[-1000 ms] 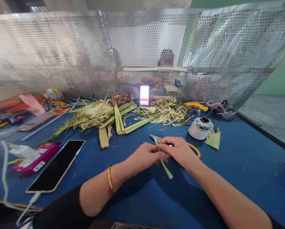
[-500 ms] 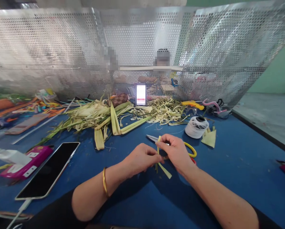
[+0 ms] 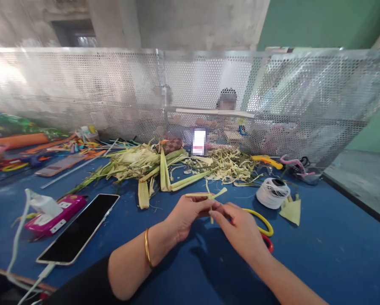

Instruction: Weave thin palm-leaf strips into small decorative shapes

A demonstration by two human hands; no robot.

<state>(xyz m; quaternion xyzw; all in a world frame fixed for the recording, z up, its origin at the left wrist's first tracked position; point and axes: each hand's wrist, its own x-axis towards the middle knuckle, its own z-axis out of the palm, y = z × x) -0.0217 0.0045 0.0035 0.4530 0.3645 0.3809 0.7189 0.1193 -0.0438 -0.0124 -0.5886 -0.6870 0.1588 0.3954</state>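
Note:
Pale green leaf strips [image 3: 220, 193], crossed over one another, are pinched between the fingers of my left hand [image 3: 186, 214]. My right hand [image 3: 239, 224] touches them from the right, thumb and fingers closed around the lower end of a strip. Just where the fingers meet is partly hidden. Under and beyond my right hand lie scissors [image 3: 269, 226] with yellow and red handles; their blades are covered by the hand. A spool of white thread [image 3: 272, 193] stands to the right, with a cut piece of leaf [image 3: 291, 210] beside it.
Heaps of leaf strips [image 3: 129, 163] and shreds [image 3: 233, 165] lie along a perforated metal screen [image 3: 113, 93]. On the left are a phone [image 3: 80, 228] with a cable, a magenta power strip [image 3: 58, 218] and colourful pieces. People sit beyond the screen.
The view has tilted up. My hands have turned the strips, which now show as a cross above my left fingers. My right hand has shifted from the strip's top to its lower end.

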